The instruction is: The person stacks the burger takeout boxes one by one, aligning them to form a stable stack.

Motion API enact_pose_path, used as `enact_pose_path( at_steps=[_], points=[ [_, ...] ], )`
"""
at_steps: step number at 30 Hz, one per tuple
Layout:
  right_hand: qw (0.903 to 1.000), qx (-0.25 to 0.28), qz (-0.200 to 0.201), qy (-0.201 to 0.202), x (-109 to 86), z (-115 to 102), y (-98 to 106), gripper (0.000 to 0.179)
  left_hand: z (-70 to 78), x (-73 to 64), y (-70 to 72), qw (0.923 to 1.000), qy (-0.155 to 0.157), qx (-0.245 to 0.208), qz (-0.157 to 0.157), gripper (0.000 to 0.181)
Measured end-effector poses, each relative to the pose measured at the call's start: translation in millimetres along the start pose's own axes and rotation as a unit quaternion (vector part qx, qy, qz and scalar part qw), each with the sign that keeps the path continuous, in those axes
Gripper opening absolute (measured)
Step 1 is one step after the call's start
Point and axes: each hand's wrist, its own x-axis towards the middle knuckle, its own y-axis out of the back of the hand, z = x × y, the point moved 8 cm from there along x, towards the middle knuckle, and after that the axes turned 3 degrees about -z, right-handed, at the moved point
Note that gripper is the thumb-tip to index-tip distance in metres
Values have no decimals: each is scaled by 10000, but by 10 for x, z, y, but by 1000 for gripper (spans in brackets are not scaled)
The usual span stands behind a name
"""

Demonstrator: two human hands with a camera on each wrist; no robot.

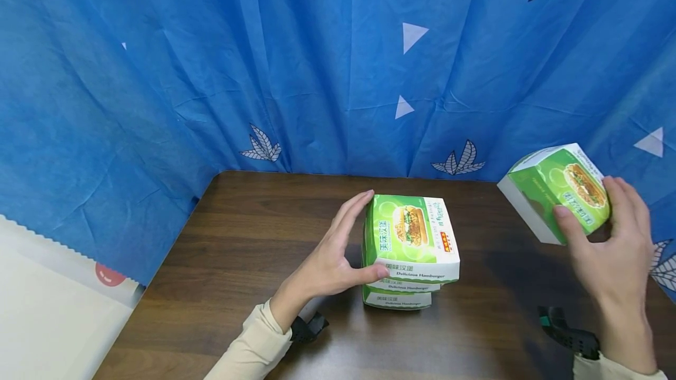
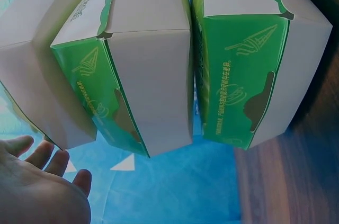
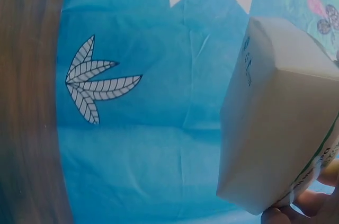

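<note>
Three green-and-white hamburger boxes stand stacked near the middle of the table. My left hand [image 1: 333, 254] holds the top hamburger box [image 1: 406, 233], thumb on its front edge and fingers along its left side. In the left wrist view that top box [image 2: 50, 65] sits at an angle to the middle box [image 2: 151, 86], and the bottom box [image 2: 228, 81] rests on the wood. Off to the right, my right hand [image 1: 615, 239] grips another hamburger box [image 1: 554, 192], raised and tilted above the table. Its pale side [image 3: 286, 113] fills much of the right wrist view.
The dark wooden table [image 1: 237, 239] ends at a blue curtain [image 1: 317, 75] with leaf and triangle prints. A pale surface [image 1: 47, 304] lies beyond the table's left edge. Dark straps [image 1: 308, 327] circle both wrists.
</note>
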Motion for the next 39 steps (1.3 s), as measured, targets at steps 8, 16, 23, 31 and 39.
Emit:
enact_pose_path(
  at_steps=[8,16,23,31,39],
  points=[
    [9986,483,-142,180,-55,-177,-44,71,8,-5,4,10000,-20,-14,4,106],
    [9918,1145,-435,362,-96,-404,-111,70,10,-5,4,10000,-26,17,-3,107],
    [9839,1565,-616,606,-126,-564,-100,72,11,-9,3,10000,-32,1,1,104],
    [9775,1852,-662,767,-158,-656,-83,72,10,-1,4,10000,-23,32,6,104],
    [9732,1911,-789,1010,-189,-780,-105,72,7,-9,4,10000,32,5,12,105]
  ],
)
